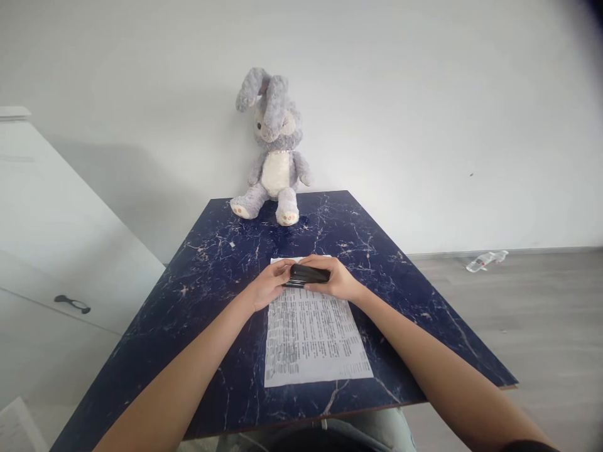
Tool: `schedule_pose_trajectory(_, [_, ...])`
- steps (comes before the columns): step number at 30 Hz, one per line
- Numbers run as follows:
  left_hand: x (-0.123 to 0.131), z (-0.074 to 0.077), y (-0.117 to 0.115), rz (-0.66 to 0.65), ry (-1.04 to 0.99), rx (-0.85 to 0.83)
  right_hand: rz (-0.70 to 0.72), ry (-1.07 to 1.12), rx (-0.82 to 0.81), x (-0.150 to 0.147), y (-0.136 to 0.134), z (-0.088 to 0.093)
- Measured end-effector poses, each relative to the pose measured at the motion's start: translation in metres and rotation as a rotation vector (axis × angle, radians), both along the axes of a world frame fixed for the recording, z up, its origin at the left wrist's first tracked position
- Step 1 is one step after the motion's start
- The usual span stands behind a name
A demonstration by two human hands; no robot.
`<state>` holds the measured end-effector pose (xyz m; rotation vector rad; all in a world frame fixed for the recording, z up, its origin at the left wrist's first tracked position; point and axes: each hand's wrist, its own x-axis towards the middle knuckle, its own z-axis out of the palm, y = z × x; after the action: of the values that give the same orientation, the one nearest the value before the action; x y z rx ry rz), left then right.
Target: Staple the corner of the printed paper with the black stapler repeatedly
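A black stapler (pixel 308 274) lies sideways over the upper end of a printed sheet of paper (pixel 318 333). My right hand (pixel 336 279) is closed round its right end, thumb in front and fingers behind. At the other end my left hand (pixel 271 284) pinches with thumb and fingers, against the stapler and near the paper's top left corner. Its fingertips are partly hidden behind the stapler. The paper lies flat on the table below both hands, its lines of text dense.
The dark blue marbled table (pixel 188 326) narrows away from me to the wall. A grey plush rabbit (pixel 276 157) sits at its far edge. To the left stands a white cabinet (pixel 61 238) with a black handle (pixel 72 304). A clear plastic bottle (pixel 486 260) lies on the floor at right.
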<state>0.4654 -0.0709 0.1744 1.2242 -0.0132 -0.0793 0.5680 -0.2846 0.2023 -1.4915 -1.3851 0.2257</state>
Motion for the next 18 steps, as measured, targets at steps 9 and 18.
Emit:
schedule_pose_trajectory(9, [0.011, -0.013, 0.007, 0.36, -0.315, 1.224, -0.225, 0.358, -0.2, 0.026, -0.019, 0.004])
schedule_pose_trajectory(18, [0.001, -0.006, 0.015, 0.177, -0.408, 1.411, -0.441, 0.397, -0.296, 0.076, -0.064, 0.005])
